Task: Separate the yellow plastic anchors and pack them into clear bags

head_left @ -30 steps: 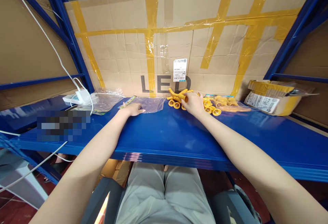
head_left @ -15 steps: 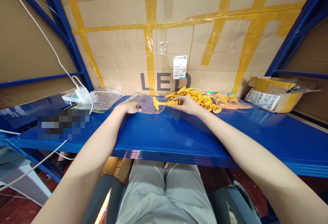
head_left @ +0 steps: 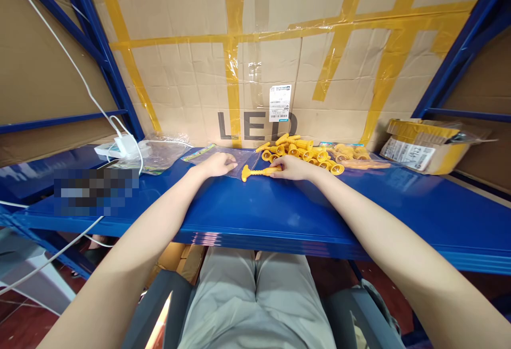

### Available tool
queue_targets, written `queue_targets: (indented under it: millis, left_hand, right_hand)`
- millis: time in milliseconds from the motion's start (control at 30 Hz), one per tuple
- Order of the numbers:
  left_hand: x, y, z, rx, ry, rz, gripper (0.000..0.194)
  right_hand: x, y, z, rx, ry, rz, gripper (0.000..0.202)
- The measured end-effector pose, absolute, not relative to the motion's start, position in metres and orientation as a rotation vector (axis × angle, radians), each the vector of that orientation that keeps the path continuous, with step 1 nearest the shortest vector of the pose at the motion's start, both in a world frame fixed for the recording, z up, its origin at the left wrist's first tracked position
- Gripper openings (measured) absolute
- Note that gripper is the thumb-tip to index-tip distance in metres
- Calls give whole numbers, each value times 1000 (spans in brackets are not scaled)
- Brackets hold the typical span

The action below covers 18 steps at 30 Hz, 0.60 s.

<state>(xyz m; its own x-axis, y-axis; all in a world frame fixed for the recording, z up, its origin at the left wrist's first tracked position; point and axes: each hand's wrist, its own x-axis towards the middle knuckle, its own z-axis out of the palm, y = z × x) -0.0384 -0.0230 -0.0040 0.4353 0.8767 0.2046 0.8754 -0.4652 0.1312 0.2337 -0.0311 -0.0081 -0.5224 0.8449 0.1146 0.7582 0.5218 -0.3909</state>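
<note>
My right hand [head_left: 294,168] is closed around one end of a yellow plastic T-handled tool [head_left: 259,172] with a twisted shaft. Its crossbar points left, low over the blue shelf. My left hand [head_left: 219,165] is over a clear plastic bag [head_left: 244,157] lying flat, with a printed strip along its left side. Thumb and fingers are bent and look slightly apart; whether they touch the film is unclear. Just behind my right hand lies a pile of similar yellow tools [head_left: 305,149], several with round hollow ends facing me.
At the right, a filled bag [head_left: 355,153] lies beside the pile, then a taped carton [head_left: 425,147]. On the left are more clear bags [head_left: 167,152], a white plug adapter [head_left: 126,148] with cables, and a blurred-out dark object [head_left: 96,190]. A large cardboard sheet [head_left: 179,83] stands behind.
My left hand has moved right and slightly farther back over the clear bag. My right hand has drawn the yellow tool a little toward me and away from the pile.
</note>
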Motion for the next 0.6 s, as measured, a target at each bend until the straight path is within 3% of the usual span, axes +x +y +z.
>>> queue_targets:
  millis: [200, 400, 600]
  left_hand:
    - [-13, -38, -2, 2665, 1951, 190, 49]
    - [2, -46, -3, 2710, 1986, 117, 28]
    - [4, -52, 0, 2833, 1880, 386, 22]
  right_hand:
    - [233, -34, -6, -1359, -2438, 254, 27]
    - [233, -32, -11, -1303, -2411, 201, 17]
    - [227, -38, -6, -1243, -2348, 152, 26]
